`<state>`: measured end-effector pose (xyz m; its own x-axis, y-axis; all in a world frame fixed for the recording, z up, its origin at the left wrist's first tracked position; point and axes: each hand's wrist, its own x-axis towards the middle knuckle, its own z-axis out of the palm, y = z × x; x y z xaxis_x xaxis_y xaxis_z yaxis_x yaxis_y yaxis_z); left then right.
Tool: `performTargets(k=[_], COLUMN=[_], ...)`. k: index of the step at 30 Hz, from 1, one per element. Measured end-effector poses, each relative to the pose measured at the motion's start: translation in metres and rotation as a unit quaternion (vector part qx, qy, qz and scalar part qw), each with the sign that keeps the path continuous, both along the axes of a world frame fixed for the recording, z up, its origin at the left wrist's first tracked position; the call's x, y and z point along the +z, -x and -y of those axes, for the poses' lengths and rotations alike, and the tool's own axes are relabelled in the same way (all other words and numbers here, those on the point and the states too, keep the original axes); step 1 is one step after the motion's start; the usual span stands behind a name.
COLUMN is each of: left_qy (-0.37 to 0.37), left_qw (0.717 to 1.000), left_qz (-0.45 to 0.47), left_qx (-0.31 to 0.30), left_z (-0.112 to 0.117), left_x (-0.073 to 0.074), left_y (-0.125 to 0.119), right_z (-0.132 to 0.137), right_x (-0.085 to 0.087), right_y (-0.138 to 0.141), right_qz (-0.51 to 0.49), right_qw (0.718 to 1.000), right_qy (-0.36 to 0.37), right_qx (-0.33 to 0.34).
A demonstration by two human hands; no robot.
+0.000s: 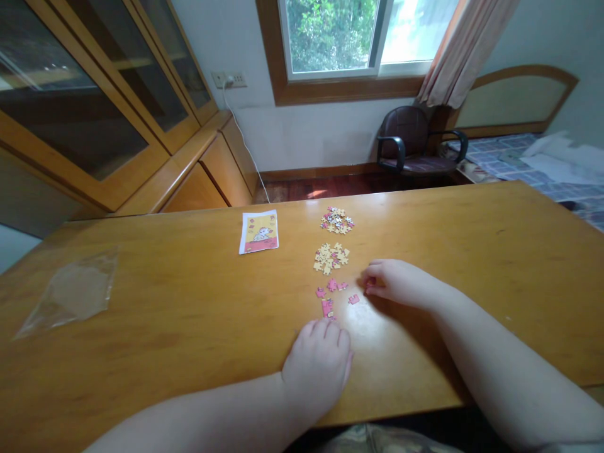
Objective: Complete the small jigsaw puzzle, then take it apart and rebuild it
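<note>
Several small pink puzzle pieces (332,292) lie loose on the wooden table (189,314) in front of me. My right hand (396,282) rests on the table just right of them, fingers curled and pinched on a pink piece at its fingertips. My left hand (318,362) lies knuckles up near the front edge, fingers curled under, its fingertips touching the nearest pink pieces. Beyond them sits a heap of yellow pieces (331,257), and farther back a mixed heap of pieces (337,221). A picture card (258,231) lies left of the heaps.
An empty clear plastic bag (70,292) lies on the table's left side. Behind the table stand a wooden cabinet with glass doors (94,107), a dark armchair (415,145) under the window, and a bed (542,163) at right.
</note>
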<state>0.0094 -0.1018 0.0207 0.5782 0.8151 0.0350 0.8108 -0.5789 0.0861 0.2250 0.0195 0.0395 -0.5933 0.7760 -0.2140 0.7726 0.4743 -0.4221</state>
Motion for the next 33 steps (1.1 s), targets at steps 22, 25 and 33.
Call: performTargets(k=[22, 25, 33], left_qy=[0.036, 0.046, 0.056], left_qw=[0.995, 0.995, 0.993], left_qz=[0.009, 0.012, 0.024], left_qx=[0.098, 0.083, 0.099], left_z=[-0.072, -0.072, -0.074], left_x=[-0.002, -0.003, -0.002], left_y=[0.032, 0.032, 0.032], right_z=[0.019, 0.017, 0.014], right_x=[0.003, 0.003, -0.001], right_y=[0.022, 0.021, 0.020], right_qz=[-0.016, -0.015, -0.038], right_qw=[0.994, 0.995, 0.994], right_qy=[0.056, 0.043, 0.013], right_qx=[0.092, 0.091, 0.100])
